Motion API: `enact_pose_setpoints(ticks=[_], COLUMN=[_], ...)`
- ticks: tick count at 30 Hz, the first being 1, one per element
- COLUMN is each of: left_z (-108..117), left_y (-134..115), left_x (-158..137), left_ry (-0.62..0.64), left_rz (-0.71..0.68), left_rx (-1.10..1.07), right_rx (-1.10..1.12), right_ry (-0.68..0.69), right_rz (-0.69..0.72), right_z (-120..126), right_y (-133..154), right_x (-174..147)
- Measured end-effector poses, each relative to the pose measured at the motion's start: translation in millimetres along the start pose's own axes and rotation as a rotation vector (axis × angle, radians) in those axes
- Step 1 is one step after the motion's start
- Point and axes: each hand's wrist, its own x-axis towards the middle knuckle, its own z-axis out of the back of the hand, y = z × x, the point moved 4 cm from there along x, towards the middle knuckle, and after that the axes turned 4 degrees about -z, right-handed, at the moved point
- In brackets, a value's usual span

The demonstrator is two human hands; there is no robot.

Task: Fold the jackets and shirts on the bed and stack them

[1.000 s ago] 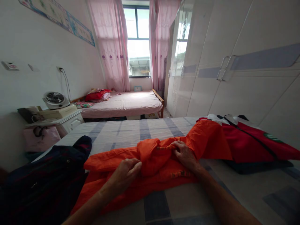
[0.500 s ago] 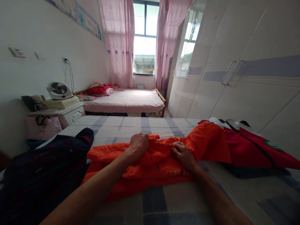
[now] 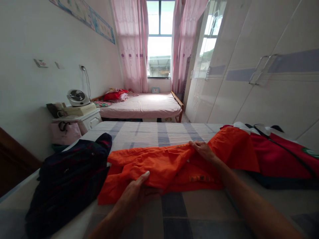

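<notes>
An orange garment (image 3: 157,166) with small dark-and-yellow printing lies across the bed in front of me, partly doubled over itself. My right hand (image 3: 203,149) pinches its far edge, right of the middle. At the near edge is my left hand (image 3: 139,189), with the thumb raised apart and resting against the cloth. Its fingers stretch rightward along the lower edge, blurred and partly under the fabric. The garment's right end rises over a red garment (image 3: 276,159) with a black strap and a green-and-white mark.
A dark navy garment (image 3: 69,176) lies on the left of the checked bed sheet (image 3: 171,209). Beyond is a second bed (image 3: 149,106) under the window. A small fan (image 3: 77,97) stands on a box on the bedside cabinet (image 3: 92,121). White wardrobes (image 3: 239,66) line the right.
My left hand has moved from the garment's far edge down to its near edge, and its fingers have opened. The cloth there lies flatter. My right hand still grips the far edge.
</notes>
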Motion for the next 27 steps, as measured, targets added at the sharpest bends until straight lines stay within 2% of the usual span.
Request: enact_pose_setpoints(ticks=[2, 3, 4, 5, 7, 8, 9, 11, 13, 14, 17, 20, 24, 27], left_z=[9.6, 17.7, 28.3, 41.0, 69.5, 82.9, 95.3, 116.3, 129.7, 132.2, 126.6, 117.4, 124.6, 136.8], left_y=[-10.5, -19.9, -32.5, -47.7, -80.3, -93.0, -102.5, -111.6, -112.7, -112.5, -115.3, -122.8, -123.7, -118.9], left_x=[-7.1, -10.1, -12.0, -12.6, -10.5, -6.4, 0.2, 19.9, 42.6, 53.7, 82.2, 101.9, 109.3, 97.6], left_ry=[0.114, 0.139, 0.107, 0.016, -0.308, -0.454, -0.572, -0.675, -0.671, -0.648, -0.586, -0.579, -0.581, -0.592], left_rz=[-0.016, -0.068, -0.153, -0.259, -0.470, -0.507, -0.503, -0.399, -0.312, -0.309, -0.416, -0.512, -0.501, -0.446], left_rx=[0.337, 0.530, 0.712, 0.875, 1.143, 1.276, 1.396, 1.558, 1.579, 1.557, 1.471, 1.430, 1.471, 1.534], right_rx=[-0.045, -0.080, -0.120, -0.158, -0.220, -0.250, -0.282, -0.320, -0.301, -0.258, -0.032, 0.066, -0.027, -0.072], right_ry=[0.012, 0.021, 0.030, 0.035, -0.008, -0.062, -0.128, -0.220, -0.201, -0.161, -0.063, -0.120, -0.183, -0.221], right_rz=[0.010, 0.021, 0.035, 0.050, 0.056, 0.031, -0.019, -0.167, -0.304, -0.329, -0.275, -0.233, -0.261, -0.256], right_z=[2.0, 2.6, 2.7, 2.5, 3.4, 5.1, 7.5, 11.8, 11.5, 9.4, -0.5, -6.6, -9.2, -1.7], right_y=[-2.4, -3.1, -3.5, -3.7, -4.9, -6.7, -9.6, -18.3, -28.5, -32.3, -37.6, -39.9, -41.6, -35.7], right_x=[3.1, 3.5, 3.4, 2.8, 1.0, 0.1, -0.8, -2.4, -2.0, -0.4, 9.3, 20.1, 23.4, 16.3])
